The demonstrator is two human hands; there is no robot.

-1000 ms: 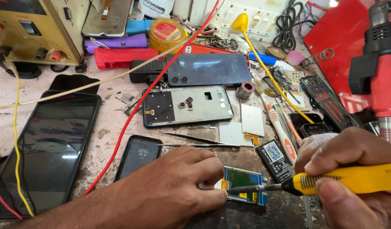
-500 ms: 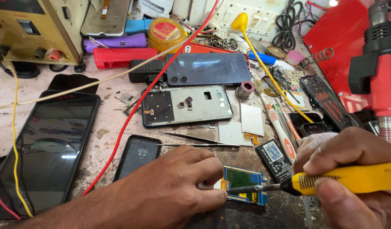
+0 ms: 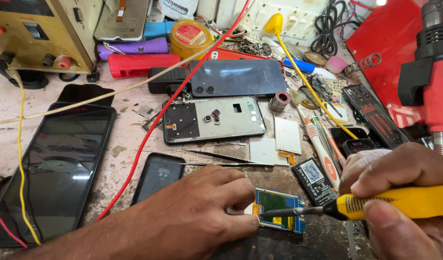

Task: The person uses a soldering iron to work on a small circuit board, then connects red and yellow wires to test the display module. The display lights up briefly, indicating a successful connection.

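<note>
Pinning the small green circuit board (image 3: 278, 215) flat at the counter's (image 3: 130, 139) six o'clock, the left hand (image 3: 192, 221) presses its thin, brittle edge; the right hand's (image 3: 399, 202) grip wraps the yellow soldering iron (image 3: 375, 204).

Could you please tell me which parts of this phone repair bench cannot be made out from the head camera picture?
- Left end of the small circuit board: covered by the left hand in the head view.
- Rear of the yellow soldering iron: wrapped by the right hand, then cut off by the right edge.
- Exact spot where the iron's tip touches: too small to tell.
- Red hot air gun: cropped by the right edge.
- Bench supply: cut off at the top.
</note>
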